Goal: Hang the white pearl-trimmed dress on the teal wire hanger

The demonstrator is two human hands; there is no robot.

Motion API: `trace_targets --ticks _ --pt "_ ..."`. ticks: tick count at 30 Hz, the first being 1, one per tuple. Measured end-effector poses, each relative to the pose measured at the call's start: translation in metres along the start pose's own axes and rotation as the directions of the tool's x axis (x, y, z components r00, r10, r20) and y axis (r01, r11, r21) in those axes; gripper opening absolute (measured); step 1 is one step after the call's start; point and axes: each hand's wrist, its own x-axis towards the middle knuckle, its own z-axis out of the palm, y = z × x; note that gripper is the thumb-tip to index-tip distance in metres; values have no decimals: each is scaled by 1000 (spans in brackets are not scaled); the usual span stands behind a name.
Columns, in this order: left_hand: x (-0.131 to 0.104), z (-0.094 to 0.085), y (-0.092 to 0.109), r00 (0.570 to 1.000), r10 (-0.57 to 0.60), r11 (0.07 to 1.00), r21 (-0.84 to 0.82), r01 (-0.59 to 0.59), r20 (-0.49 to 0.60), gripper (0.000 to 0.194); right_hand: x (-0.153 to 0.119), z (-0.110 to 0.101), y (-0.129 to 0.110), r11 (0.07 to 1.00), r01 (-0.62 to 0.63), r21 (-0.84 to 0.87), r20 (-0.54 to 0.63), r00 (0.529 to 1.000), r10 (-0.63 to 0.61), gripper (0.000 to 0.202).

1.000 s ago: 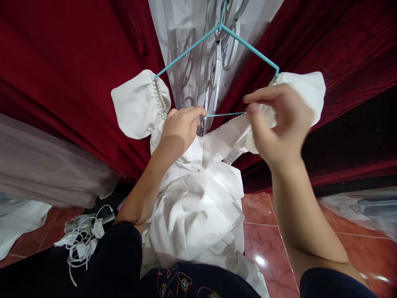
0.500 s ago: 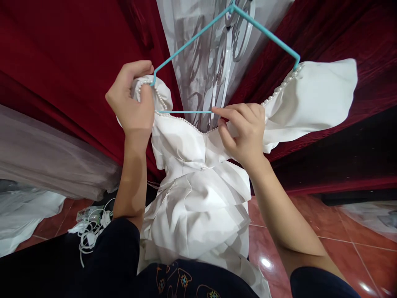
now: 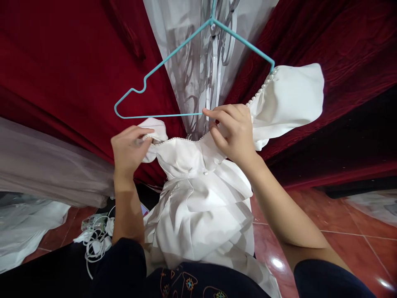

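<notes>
A white dress (image 3: 198, 207) with a pearl-beaded neckline hangs at the centre. Its right sleeve strap is hooked over the right end of a teal hanger (image 3: 176, 50); the hanger's left end is bare. My left hand (image 3: 128, 149) pinches the beaded edge of the left sleeve, just below the hanger's bottom bar. My right hand (image 3: 232, 130) is closed at the right part of the neckline, its index fingertip against the bottom bar. The palm side of my right hand is partly hidden.
Dark red curtains (image 3: 77, 62) flank a white sheer drape and a white ornamental metal frame (image 3: 212, 70) behind the hanger. White cables (image 3: 96, 244) lie at the lower left. Pale tulle (image 3: 52, 161) hangs at the left above red floor tiles (image 3: 347, 219).
The left sleeve has come off the hanger's left end and moved down with my left hand. The hanger appears lower and further left. My right hand still touches the bar.
</notes>
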Motion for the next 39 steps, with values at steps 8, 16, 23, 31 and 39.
trace_targets --ticks 8,16,23,31,39 --pt "33 52 56 984 153 987 42 -157 92 37 2 -13 -17 1000 -5 23 -10 1000 5 39" --pt "25 71 53 983 166 982 76 -172 72 31 36 -69 29 966 -130 -224 -354 934 44 49" --pt "32 65 50 991 126 984 123 -130 44 27 51 -89 51 966 -256 33 -399 883 248 29" --pt "33 65 55 987 82 994 64 -92 140 38 40 -119 86 762 -637 -118 -443 721 534 13" --pt "30 68 58 986 90 996 -16 -89 141 41 -19 -131 64 909 -382 -167 89 912 399 26"
